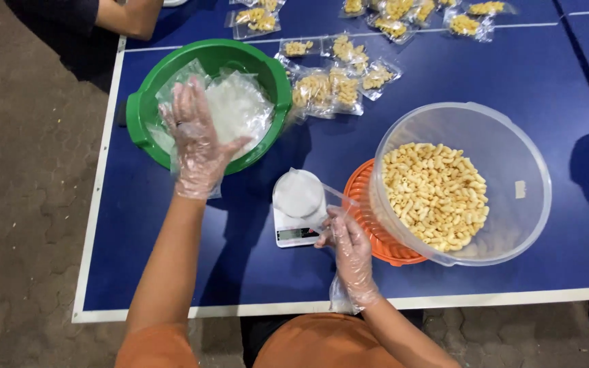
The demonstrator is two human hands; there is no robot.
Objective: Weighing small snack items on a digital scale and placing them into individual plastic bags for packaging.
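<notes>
Left hand: my left hand (195,140), in a loose clear plastic glove, hangs spread over the green basin (146,102), fingers splayed and touching the heap of empty clear bags (240,109) inside it. It pinches nothing that I can see.

Right hand: my right hand (350,249), gloved too, sits just beside the small white scale (297,211), fingers lightly curled. It seems to touch a thin clear bag (332,197) by the scale's edge, but I cannot tell if it truly grips it.

Macaroni tub: the big clear tub (526,184) of pale macaroni snacks (434,194) leans tilted on an orange lid (363,204), its mouth towards the scale.

Risk, tub: I judge that a nudge from my right wrist could slide the tilted tub off its prop and spill snacks across the blue bench (240,272).

Risk, bags: the bags cling together. With a slack glove I may lift several at once, or drag the heap over the basin's rim.

Risk, scale: my right hand lies close to the display. Leaning on the platform would falsify the reading.

Risk, glove: the loose cuff at my right wrist could catch the bag and pull it off the scale.

Filled packets: sealed packets (328,88) lie beyond the basin, well apart from my hands. Another person's arm (127,17) rests at the far corner.
</notes>
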